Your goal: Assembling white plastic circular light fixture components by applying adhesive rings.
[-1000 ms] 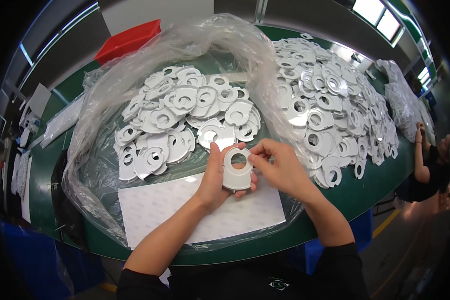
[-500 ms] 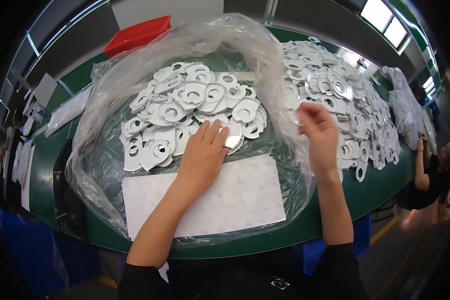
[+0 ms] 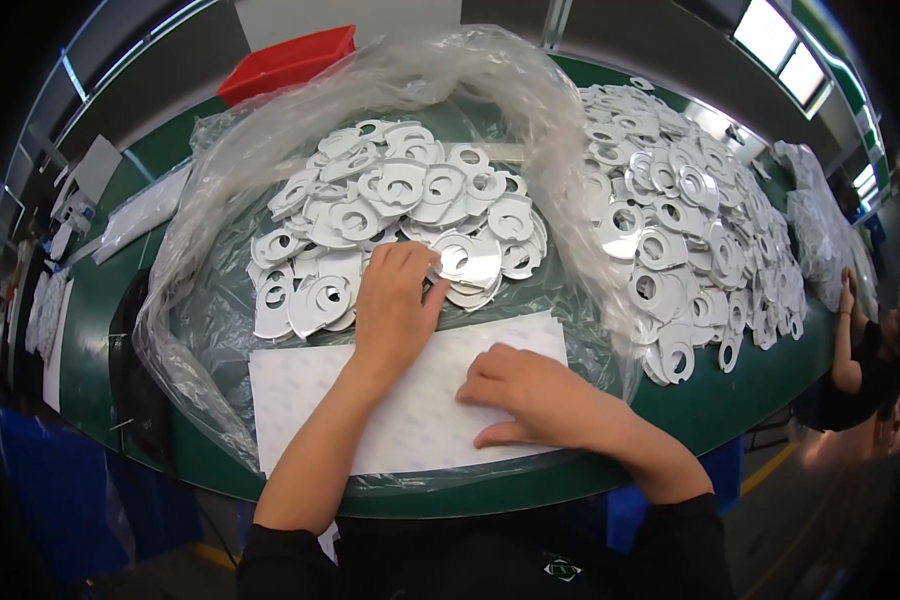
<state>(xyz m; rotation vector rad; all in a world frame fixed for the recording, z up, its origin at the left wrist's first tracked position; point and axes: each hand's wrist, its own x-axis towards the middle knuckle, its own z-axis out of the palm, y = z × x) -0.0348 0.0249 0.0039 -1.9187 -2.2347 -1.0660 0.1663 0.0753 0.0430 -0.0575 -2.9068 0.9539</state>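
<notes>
My left hand point(image 3: 395, 305) rests palm down on the near edge of a pile of white ring-shaped flat parts point(image 3: 400, 215) lying on an opened clear plastic bag point(image 3: 450, 75). Its fingers touch one of the rings, and no grip shows. My right hand point(image 3: 530, 395) lies loosely curled on a white sheet point(image 3: 315, 405) spread at the table's near edge, holding nothing that I can see. A second, larger heap of the same white rings point(image 3: 690, 220) covers the table to the right.
The green table point(image 3: 750, 390) curves around me. A red bin point(image 3: 285, 62) stands at the back. White sheets and papers point(image 3: 140, 215) lie at the left. Another person's arm point(image 3: 850, 340) shows at the far right, beside more clear bags point(image 3: 820, 215).
One second ago both hands held a white ring together. My right hand then reached to the right heap and has come back empty onto the sheet. My left hand has moved onto the near pile.
</notes>
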